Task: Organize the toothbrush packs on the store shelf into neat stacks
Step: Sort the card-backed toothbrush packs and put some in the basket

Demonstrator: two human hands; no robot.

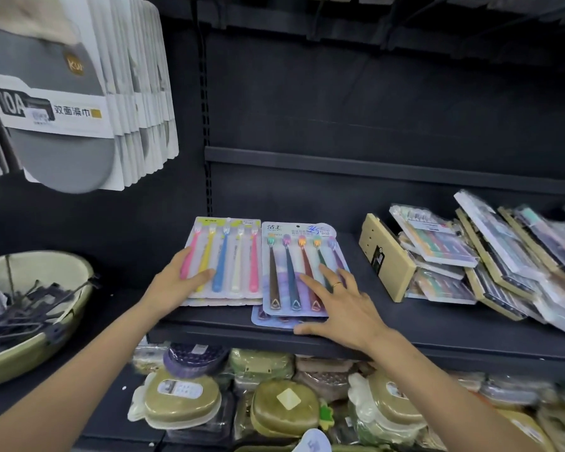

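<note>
Two low stacks of toothbrush packs lie side by side on the dark shelf [437, 324]. The left stack [232, 256] shows pink, yellow, blue, white and pink brushes; my left hand [180, 282] rests on its left edge with thumb on top and fingers at the side. The right stack [294, 265] has a purple card with dark-handled brushes; my right hand [343, 305] lies flat on its lower right part, fingers spread, thumb at the shelf's front edge. The pack beneath sticks out slightly at the front. A messy leaning pile of other toothbrush packs [470, 256] sits at the right.
A tan boxed pack [385, 256] leans against the messy pile. Hanging grey cloth packs [62, 93] crowd the upper left. A green bowl of dark hooks [30, 305] sits at the left. Packaged goods [274, 402] fill the shelf below.
</note>
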